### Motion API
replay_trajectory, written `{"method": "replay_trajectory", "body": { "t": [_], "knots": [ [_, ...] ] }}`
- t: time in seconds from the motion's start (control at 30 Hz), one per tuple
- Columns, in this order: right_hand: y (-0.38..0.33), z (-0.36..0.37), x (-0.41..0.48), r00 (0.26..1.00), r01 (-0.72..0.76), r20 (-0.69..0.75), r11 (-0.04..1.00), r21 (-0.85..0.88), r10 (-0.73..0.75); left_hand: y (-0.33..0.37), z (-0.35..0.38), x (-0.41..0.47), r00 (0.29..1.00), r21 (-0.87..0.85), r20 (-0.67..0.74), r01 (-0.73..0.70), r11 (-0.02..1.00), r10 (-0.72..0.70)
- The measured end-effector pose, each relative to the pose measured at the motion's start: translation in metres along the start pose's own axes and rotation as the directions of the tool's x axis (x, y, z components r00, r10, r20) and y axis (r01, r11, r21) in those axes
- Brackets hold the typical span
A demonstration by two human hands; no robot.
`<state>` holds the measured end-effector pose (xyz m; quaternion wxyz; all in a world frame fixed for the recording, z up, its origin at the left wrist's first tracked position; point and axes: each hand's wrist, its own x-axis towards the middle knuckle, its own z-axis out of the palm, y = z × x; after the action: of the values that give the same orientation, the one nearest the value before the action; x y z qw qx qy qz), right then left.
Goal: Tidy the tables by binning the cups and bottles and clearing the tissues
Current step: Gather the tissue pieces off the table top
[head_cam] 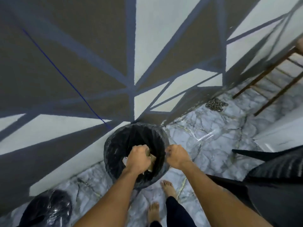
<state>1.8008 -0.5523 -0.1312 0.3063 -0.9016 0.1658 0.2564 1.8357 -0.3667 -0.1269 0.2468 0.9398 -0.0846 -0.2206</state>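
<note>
The brown paper cup (152,158) is sitting in the left hand (138,158), directly over the mouth of the bin (147,182) and just inside its rim; the left grip is curling round the cup from above and hiding most of it, so I cannot tell whether it is one cup or a nested few. It is looking light, thin-walled and already creased, so it is likely giving way under any squeeze; taking it round the body is serving well enough here, since it is only needing to drop. A white scrap (125,160), perhaps tissue, is peeking out beside that hand. The right hand (177,157) is resting at the bin's right rim, its grip narrow, fingers curled and seemingly pinching the black liner (136,136) to hold it open. The bin is standing on the marble floor (205,136) against the patterned wall, with another black bag (47,208) lying near it at the lower left.
</note>
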Motion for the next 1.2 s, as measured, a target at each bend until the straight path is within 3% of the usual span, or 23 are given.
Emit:
{"method": "replay_trajectory", "body": {
  "t": [0.23, 0.5, 0.83, 1.2],
  "knots": [
    [0.067, -0.038, -0.1, 0.961, -0.172, -0.194, 0.976, 0.131, 0.195, 0.108, 0.02, -0.03, 0.935, 0.089, 0.152, -0.335, 0.938, 0.319],
    [0.172, -0.059, -0.234, 0.781, -0.392, -0.378, 0.861, 0.324, 0.498, 0.235, 0.09, -0.094, 0.709, 0.12, 0.404, -0.668, 0.734, 0.579],
    [0.309, -0.009, -0.41, 0.526, -0.455, -0.407, 0.652, 0.607, 0.747, 0.345, 0.224, -0.232, 0.396, 0.119, 0.591, -0.904, 0.41, 0.703],
    [0.428, 0.022, -0.558, 0.353, -0.421, -0.363, 0.493, 0.762, 0.862, 0.432, 0.347, -0.387, 0.186, -0.001, 0.667, -0.968, 0.251, 0.722]
  ]
}}
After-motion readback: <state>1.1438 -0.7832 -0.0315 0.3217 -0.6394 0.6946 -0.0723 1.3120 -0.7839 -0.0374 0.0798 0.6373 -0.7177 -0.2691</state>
